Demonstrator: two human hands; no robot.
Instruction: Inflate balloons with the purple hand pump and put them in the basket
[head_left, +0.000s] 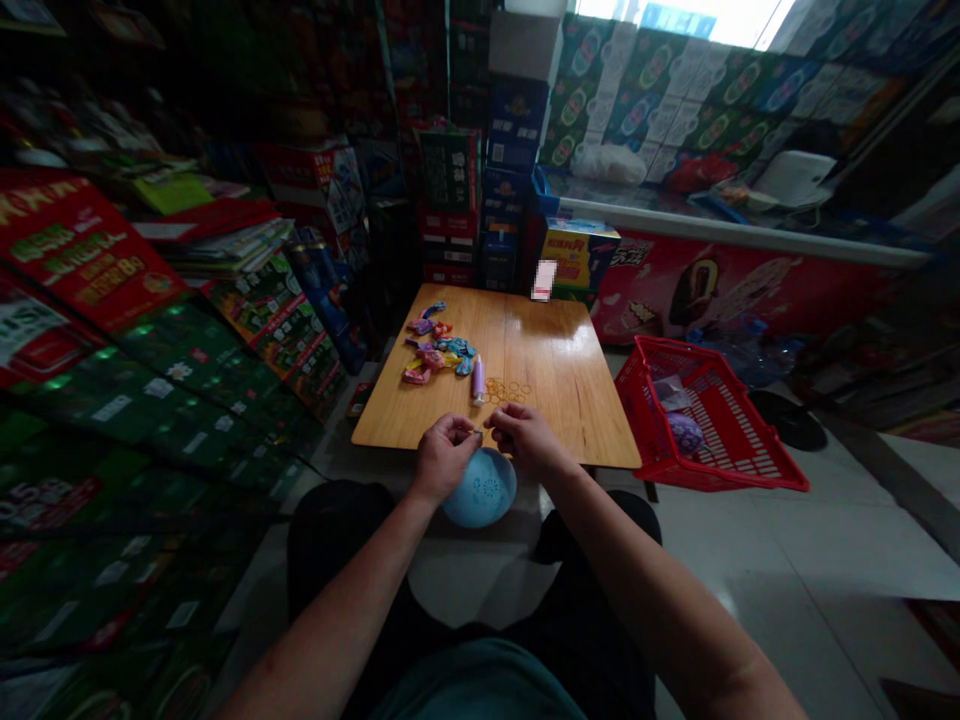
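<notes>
A pale blue patterned balloon (480,488) hangs inflated just below the near edge of the wooden table (555,360). My left hand (444,458) and my right hand (526,442) meet above it, their fingertips pinching its narrow neck. Beyond my fingers stand an upright lilac tube (478,382) and a scatter of small orange rubber bands (505,392). Farther up the tabletop lies a heap of deflated pink, blue and purple balloons (439,352).
A red plastic basket (705,415) lies tilted on the tile floor right of the table. Stacked printed cartons (150,440) rise along the left. Boxes (517,150) stand behind the table, and a glass-topped counter (735,270) runs along the back right.
</notes>
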